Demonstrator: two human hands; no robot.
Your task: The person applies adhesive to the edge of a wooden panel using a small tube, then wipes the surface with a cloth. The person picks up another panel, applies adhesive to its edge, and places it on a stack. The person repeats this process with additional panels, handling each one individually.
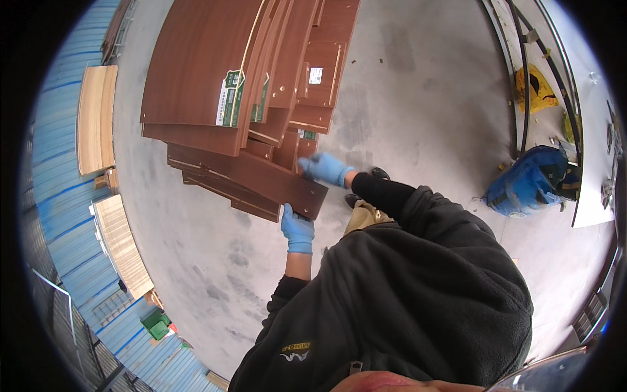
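My left hand (pixel 298 231), in a blue glove, is closed on the near end of a long reddish-brown wooden board (pixel 261 174), with its thumb up against the board's side. Small round holes show near that end. My right hand (pixel 326 168), also gloved in blue, is just past the board's far edge, its fingers pointing left. They are blurred, so I cannot tell whether they hold anything. Beyond stands a stack of larger brown panels (pixel 196 65), one bearing a green and white label (pixel 230 98). Another narrow brown board (pixel 228 191) lies beside the held one.
A blue bag (pixel 526 183) and a yellow plastic bag (pixel 537 90) are at the right, by a white panel (pixel 595 196). Light wood stacks (pixel 98 121) line the blue corrugated wall (pixel 65 189) at left. My shoes stand on the grey concrete floor (pixel 418 117).
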